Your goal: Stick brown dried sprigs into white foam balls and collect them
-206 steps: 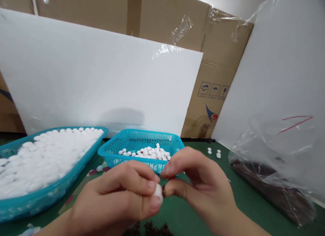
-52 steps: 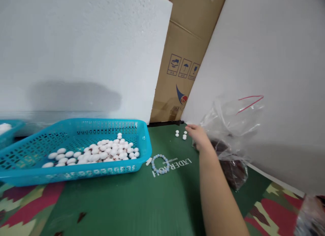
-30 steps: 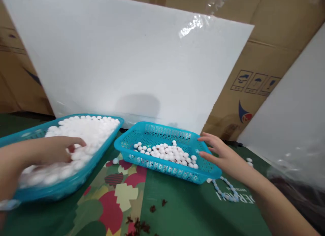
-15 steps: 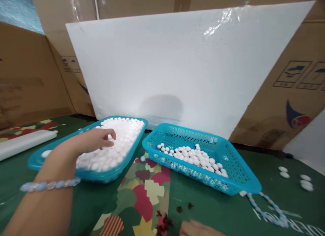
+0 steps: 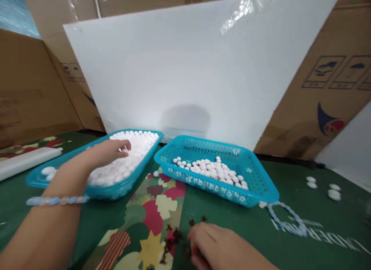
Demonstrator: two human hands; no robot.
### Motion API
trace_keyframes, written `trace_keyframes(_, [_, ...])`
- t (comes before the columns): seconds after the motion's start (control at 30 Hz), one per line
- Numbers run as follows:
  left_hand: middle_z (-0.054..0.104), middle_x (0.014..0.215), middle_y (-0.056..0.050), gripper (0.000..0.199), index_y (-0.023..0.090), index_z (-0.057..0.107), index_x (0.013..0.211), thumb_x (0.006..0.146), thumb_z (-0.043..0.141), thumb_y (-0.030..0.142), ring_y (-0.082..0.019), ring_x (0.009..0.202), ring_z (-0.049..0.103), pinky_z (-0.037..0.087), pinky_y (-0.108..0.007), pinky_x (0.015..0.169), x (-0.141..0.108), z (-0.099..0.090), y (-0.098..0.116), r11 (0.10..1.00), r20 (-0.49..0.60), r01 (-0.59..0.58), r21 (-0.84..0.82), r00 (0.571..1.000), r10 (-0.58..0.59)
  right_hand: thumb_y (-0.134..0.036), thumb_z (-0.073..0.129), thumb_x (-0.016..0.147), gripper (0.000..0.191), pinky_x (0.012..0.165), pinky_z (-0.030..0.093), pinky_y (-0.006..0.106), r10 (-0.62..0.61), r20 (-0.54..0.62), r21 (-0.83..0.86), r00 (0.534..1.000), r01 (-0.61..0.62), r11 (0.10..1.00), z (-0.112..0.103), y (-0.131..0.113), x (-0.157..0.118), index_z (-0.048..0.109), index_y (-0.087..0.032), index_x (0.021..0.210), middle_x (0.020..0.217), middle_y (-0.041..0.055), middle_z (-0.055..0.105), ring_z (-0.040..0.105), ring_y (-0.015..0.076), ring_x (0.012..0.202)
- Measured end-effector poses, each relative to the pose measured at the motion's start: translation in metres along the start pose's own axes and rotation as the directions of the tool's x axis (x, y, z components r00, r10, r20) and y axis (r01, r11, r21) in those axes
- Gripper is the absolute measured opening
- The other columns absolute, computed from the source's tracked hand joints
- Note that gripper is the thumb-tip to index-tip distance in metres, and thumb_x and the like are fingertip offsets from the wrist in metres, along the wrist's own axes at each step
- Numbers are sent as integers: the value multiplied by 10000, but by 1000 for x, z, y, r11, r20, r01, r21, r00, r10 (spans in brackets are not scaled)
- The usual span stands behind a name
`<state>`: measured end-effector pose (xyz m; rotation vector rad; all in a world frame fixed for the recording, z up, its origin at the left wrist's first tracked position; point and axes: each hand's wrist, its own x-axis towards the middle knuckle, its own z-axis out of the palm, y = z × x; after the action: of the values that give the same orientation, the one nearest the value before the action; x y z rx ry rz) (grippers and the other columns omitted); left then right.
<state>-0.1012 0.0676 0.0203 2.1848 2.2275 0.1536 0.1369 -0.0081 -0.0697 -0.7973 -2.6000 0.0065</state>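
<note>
My left hand point(image 5: 108, 153) reaches over the white balls point(image 5: 135, 159) in the left turquoise basket point(image 5: 102, 192), palm down and fingers bent; a white ball shows at the fingertips, but from my post I cannot tell whether they grip it. A bracelet of pale blue and clear beads point(image 5: 58, 200) circles that wrist. My right hand point(image 5: 213, 243) lies low at the near side, back up and fingers curled under, beside dark brown pieces point(image 5: 171, 239); its fingertips are hidden, so I cannot tell if it holds one.

Just right of the left basket, a perforated turquoise basket point(image 5: 203, 185) holds a smaller heap of white balls. A second beaded bracelet point(image 5: 300, 226) lies near its right corner, over pale printed lettering point(image 5: 337, 239) that I cannot read in full. Beyond it sit two small groups of white balls. Behind, a white board point(image 5: 174, 76) leans against cardboard boxes point(image 5: 307, 119) marked with handling symbols, one an umbrella, and a blue-and-red logo point(image 5: 330, 121).
</note>
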Motion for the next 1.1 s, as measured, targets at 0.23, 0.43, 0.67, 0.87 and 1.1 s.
trace_keyframes(0.23, [490,776,-36,171,125,499,770,662,378,178,-141,675,469,367,-270,637,-19,-8,38,942,-258,-313,-124,926,275,3,429,540,154,405,348,120,193,-74,373,978,-153,915,-32,-5,-1,470,-144,564,539,-18,525,468,60,458])
trace_keyframes(0.43, [491,777,-14,173,173,544,720,608,429,238,-85,626,493,411,-156,525,-27,8,75,753,-231,-566,-336,825,516,37,454,566,213,500,381,160,317,-68,569,946,-225,791,-48,1,-2,475,-164,635,620,-27,510,470,76,566])
trace_keyframes(0.67, [500,684,26,218,212,472,852,640,432,241,-76,579,487,408,-152,495,-32,12,83,588,-195,-531,-610,820,538,61,448,568,248,516,408,177,345,-62,669,937,-218,711,-48,9,-1,483,-157,682,651,-19,456,473,74,580])
trace_keyframes(0.87, [512,777,-46,214,148,501,763,715,297,191,-163,729,468,373,-287,659,-13,27,70,879,-30,-462,-115,886,462,43,494,570,209,448,385,162,265,-149,501,953,-159,851,-47,17,-1,512,-163,595,582,-25,534,488,79,534])
trace_keyframes(1.1, [491,749,-36,112,97,489,696,715,389,146,-153,771,446,344,-354,705,-4,50,66,929,2,-344,134,938,347,54,461,587,212,437,393,140,177,-135,408,975,-108,906,-40,18,-2,531,-146,576,542,-15,524,490,67,493])
